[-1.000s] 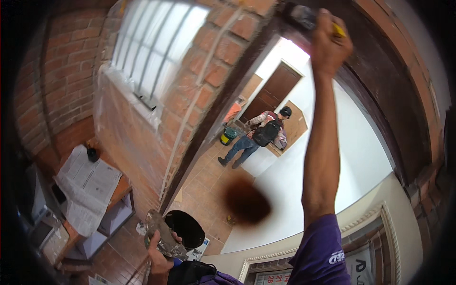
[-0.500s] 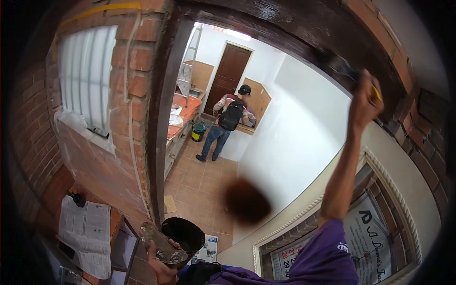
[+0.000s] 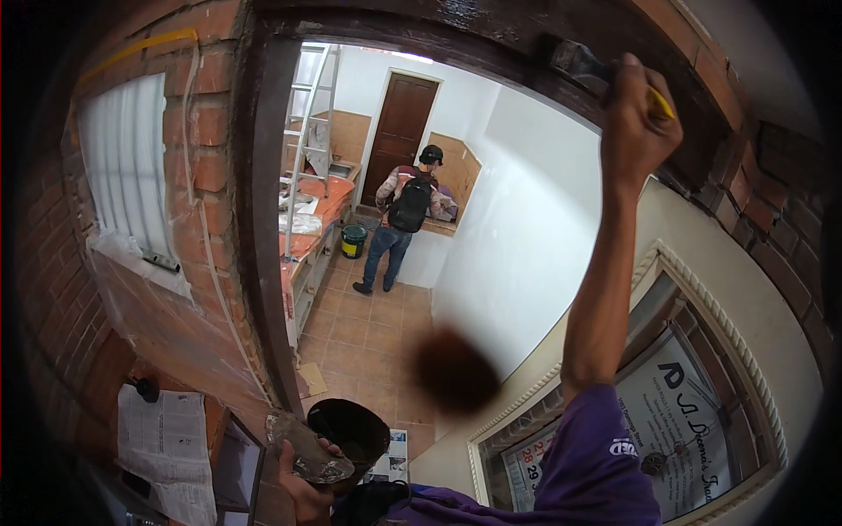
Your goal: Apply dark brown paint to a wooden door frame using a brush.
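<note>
At one o'clock, your paintbrush (image 3: 574, 65) has its bristles at the dark lintel (image 3: 456, 24), though whether they touch is hard to tell; your right hand (image 3: 645, 118), at two o'clock, is closed around its yellow handle. If the bristles carry wet coating, an overreach toward three o'clock could smear the brick edging (image 3: 715, 83), and drips could run down your raised forearm or spot the white wall (image 3: 517, 228). At seven o'clock, your left hand (image 3: 303, 482) is part-curled, thumb and fingertips gripping a crusted slab (image 3: 307, 449); a slack grip while you look up could let it slip. You cannot tell from here whether that hand also supports the round, dark bucket (image 3: 375, 430) beside it. The lintel is brown and glossy in patches, the brick column (image 3: 209, 123) at ten o'clock rough and blocky, the newspaper (image 3: 167, 438) at eight o'clock thin and creased.
</note>
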Motion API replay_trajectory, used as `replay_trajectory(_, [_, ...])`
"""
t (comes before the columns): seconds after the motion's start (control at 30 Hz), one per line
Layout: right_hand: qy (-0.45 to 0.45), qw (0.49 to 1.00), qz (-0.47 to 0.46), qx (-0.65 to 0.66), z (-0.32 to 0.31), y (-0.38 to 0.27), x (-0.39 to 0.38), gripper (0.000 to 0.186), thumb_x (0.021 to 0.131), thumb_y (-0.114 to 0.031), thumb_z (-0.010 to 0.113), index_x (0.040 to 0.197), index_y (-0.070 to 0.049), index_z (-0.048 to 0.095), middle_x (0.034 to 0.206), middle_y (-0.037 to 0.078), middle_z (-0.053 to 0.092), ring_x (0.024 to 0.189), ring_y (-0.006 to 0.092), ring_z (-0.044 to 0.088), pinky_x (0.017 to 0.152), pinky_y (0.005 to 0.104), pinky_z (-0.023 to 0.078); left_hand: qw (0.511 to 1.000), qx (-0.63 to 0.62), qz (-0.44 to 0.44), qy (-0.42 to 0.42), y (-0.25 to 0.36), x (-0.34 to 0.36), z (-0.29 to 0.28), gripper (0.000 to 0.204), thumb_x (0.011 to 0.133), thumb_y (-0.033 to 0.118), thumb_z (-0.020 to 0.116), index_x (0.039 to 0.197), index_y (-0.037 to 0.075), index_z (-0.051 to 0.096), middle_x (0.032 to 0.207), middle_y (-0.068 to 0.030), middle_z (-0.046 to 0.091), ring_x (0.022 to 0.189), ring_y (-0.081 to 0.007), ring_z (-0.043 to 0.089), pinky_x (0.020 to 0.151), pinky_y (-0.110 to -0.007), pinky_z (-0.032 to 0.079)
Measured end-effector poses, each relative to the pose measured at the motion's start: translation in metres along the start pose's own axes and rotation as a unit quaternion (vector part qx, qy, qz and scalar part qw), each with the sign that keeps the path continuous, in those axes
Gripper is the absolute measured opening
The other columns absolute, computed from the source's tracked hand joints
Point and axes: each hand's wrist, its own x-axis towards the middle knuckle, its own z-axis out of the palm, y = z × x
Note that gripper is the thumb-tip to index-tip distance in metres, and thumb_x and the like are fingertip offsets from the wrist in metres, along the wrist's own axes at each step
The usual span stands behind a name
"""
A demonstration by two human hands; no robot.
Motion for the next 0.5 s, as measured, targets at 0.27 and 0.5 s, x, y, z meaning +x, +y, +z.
replay_trajectory(0.27, [0.098, 0.974, 0.025, -0.203, -0.141, 0.066, 0.04, 0.018, 0.082, -0.018, 0.059, 0.083, -0.001, 0.066, 0.067, -0.004, 0.058, 0.06, 0.0028, 0.047, 0.056, 0.0179, 0.039, 1.0, 0.009, -0.026, 0.005, -0.008, 0.006, 0.008, 0.046, 0.081, 0.045, 0.05, 0.1, 0.002, 0.049, 0.081, -0.013, 0.056, 0.073, -0.0274, 0.055, 0.07, -0.039, 0.046])
replay_trajectory(0.5, [-0.068, 0.892, -0.275, -0.353, -0.074, 0.056, 0.011, 0.009, 0.078, -0.019, 0.065, 0.082, -0.01, 0.065, 0.064, 0.003, 0.061, 0.058, 0.0087, 0.057, 0.053, 0.0216, 0.045, 0.998, 0.04, -0.044, -0.004, -0.02, 0.002, 0.028, 0.049, 0.082, 0.047, 0.046, 0.098, 0.0, 0.049, 0.078, -0.0134, 0.055, 0.071, -0.028, 0.054, 0.071, -0.041, 0.045])
